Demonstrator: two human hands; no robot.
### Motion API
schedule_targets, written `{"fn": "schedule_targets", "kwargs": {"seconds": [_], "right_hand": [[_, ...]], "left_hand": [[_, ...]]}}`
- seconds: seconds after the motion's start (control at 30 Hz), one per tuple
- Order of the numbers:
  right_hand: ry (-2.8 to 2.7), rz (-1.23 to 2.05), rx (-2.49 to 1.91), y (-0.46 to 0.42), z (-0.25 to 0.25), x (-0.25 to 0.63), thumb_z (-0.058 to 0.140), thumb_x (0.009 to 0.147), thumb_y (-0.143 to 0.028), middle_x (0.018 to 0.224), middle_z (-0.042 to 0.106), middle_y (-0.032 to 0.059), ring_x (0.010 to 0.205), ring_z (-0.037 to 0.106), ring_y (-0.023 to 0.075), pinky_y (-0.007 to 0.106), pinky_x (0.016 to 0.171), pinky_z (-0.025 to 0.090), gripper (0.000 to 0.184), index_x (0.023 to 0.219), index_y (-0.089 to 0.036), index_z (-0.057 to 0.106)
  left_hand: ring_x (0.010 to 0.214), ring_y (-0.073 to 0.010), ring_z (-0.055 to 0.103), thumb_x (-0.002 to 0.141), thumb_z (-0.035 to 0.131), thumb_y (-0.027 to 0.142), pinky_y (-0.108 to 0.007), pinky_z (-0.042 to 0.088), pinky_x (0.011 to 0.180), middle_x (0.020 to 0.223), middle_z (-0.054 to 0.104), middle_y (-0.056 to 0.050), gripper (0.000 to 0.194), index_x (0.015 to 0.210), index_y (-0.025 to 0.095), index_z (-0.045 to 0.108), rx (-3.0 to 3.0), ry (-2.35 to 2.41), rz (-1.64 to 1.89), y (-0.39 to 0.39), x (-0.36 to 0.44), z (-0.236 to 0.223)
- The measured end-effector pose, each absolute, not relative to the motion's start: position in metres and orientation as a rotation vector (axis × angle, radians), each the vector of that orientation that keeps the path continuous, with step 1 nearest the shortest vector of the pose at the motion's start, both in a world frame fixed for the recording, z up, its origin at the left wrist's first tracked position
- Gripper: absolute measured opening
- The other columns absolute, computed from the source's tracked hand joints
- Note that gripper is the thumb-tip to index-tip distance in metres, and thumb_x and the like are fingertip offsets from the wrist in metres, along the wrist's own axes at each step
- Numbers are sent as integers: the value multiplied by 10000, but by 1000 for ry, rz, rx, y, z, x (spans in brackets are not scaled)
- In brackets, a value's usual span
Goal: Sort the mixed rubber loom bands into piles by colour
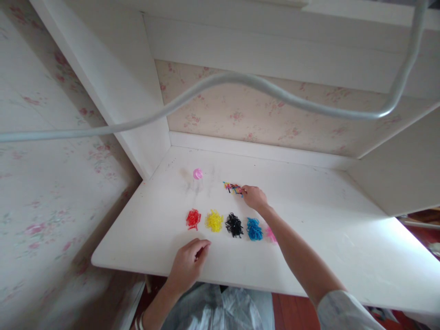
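Observation:
My right hand (254, 197) reaches across the table, its fingertips pinched at the right end of a small mixed heap of rubber bands (232, 187) in pink, yellow, black and blue. My left hand (189, 261) is loosely closed near the front edge, thumb against the fingers; anything inside it is hidden. Between the hands runs a row of single-colour rubber band piles: red (193, 219), yellow (214, 221), black (234, 225), blue (254, 228) and pink (271, 233). My right forearm partly covers the pink pile.
A small round pink thing (197, 173) lies farther back on the white table (330, 220), left of the mixed heap. White panels and flowered wallpaper close off the back and left. A pale cable (237, 79) crosses the upper view.

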State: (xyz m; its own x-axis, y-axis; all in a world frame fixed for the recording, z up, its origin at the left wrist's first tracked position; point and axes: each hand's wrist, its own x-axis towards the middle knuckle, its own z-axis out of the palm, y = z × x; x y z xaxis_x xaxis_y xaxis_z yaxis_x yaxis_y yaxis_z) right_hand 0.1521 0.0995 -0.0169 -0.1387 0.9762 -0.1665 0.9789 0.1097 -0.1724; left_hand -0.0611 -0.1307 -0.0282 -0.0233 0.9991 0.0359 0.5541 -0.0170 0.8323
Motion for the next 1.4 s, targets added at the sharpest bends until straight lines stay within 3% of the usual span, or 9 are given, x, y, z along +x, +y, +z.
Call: {"fn": "schedule_targets", "kwargs": {"seconds": [0.4, 0.63, 0.93, 1.1, 1.23, 1.4], "right_hand": [[2382, -413, 2088, 98, -20, 171, 367, 912, -366, 959, 697, 35, 878, 622, 167, 226, 704, 406, 350, 1080, -273, 660], [2390, -398, 2040, 89, -15, 160, 375, 892, -471, 1033, 685, 25, 895, 624, 198, 259, 701, 425, 383, 1184, -371, 603], [2377, -439, 2104, 88, -17, 147, 406, 880, -470, 978, 700, 59, 881, 629, 219, 295, 749, 430, 357, 1034, -331, 696], [2435, -608, 2236, 87, -18, 156, 449, 857, -454, 960, 711, 33, 879, 625, 210, 266, 726, 416, 328, 1015, -334, 711], [2436, -853, 2417, 88, -23, 167, 502, 813, -458, 840, 715, 21, 740, 619, 168, 235, 632, 405, 337, 972, -271, 733], [2317, -1206, 2652, 81, -24, 183, 557, 727, -571, 624, 649, 40, 537, 529, 121, 229, 513, 372, 544, 988, -126, 728]], "left_hand": [[697, -124, 595, 894, 416, 348, -218, 482, 652, 788, 653, -13, 285, 948, 238, 673, 1668, 1644, 920, -130, -61, -33], [702, -121, 592, 903, 404, 348, -211, 479, 634, 799, 657, -19, 303, 995, 231, 668, 1685, 1642, 903, -130, -59, -34], [699, -107, 583, 904, 420, 336, -195, 462, 631, 801, 649, -8, 279, 1002, 234, 661, 1686, 1641, 895, -131, -61, -36], [689, -107, 577, 902, 424, 335, -201, 458, 633, 790, 642, -7, 270, 979, 228, 660, 1702, 1640, 890, -130, -60, -37], [699, -107, 580, 905, 423, 329, -203, 458, 644, 800, 643, -8, 265, 981, 230, 656, 1707, 1633, 891, -130, -61, -37], [714, -107, 585, 902, 435, 325, -210, 462, 676, 811, 645, -7, 242, 958, 227, 650, 1711, 1635, 905, -130, -61, -39]]}}
